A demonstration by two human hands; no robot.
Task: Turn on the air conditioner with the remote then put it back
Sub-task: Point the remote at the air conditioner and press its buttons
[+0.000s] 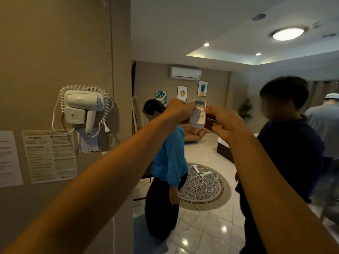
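Observation:
I hold a white remote (199,111) upright at arm's length, its small display on top and its buttons facing me. My left hand (180,110) grips its left side and my right hand (224,123) holds its right side, thumb near the buttons. The white air conditioner (185,72) hangs high on the far wall, above and beyond the remote, with a small light lit at its right end.
A wall with a white hair dryer (83,109) and paper notices (50,155) stands close on my left. A person in a blue top (169,158) stands ahead, another in dark clothes (286,143) at right. Cables lie on a round rug (203,187).

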